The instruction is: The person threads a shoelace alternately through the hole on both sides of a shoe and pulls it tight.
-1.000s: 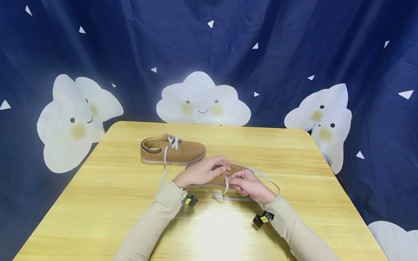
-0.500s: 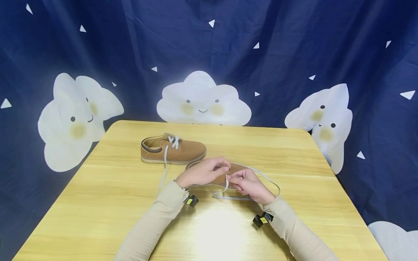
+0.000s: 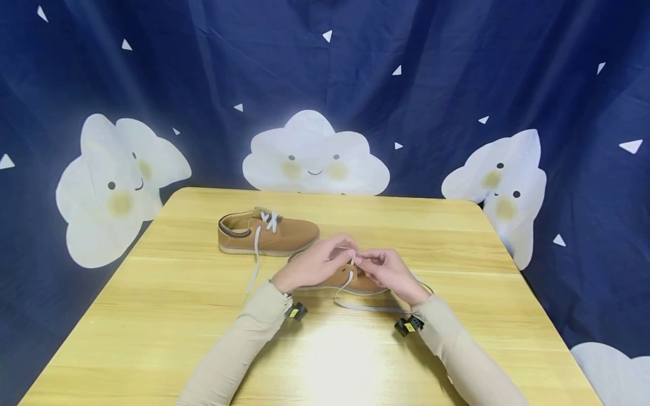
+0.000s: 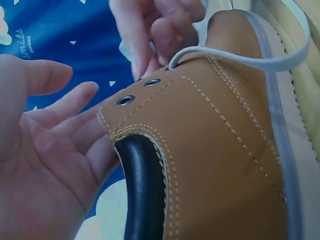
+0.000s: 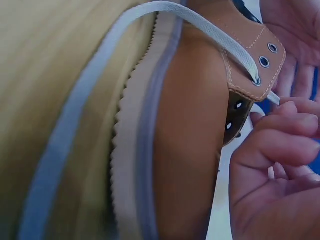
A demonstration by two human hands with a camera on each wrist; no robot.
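Observation:
A brown shoe [image 3: 368,285] lies under both hands, toe to the right. Its white lace [image 3: 368,308] enters the front eyelet from outside, as the left wrist view shows, and two eyelets [image 4: 125,100] behind it hold no lace. My right hand [image 3: 393,273] pinches the lace where it comes out behind the eyelet flap [image 5: 247,75]. Beside the shoe opening, my left hand [image 3: 312,266] has its thumb lifted away. Its loosely bent fingers [image 4: 75,127] reach behind the flap, partly hidden by the shoe.
A second brown shoe [image 3: 289,235], with crossed white lace at its front, stands farther back to the left. One loose lace end [image 3: 255,265] from it trails onto the wooden table [image 3: 152,316]. A blue cloud-patterned curtain [image 3: 431,101] hangs behind the table.
My right hand has moved from the outside of the near shoe's front eyelet up over the flap, and the lace now runs through. The left hand has stayed near its place.

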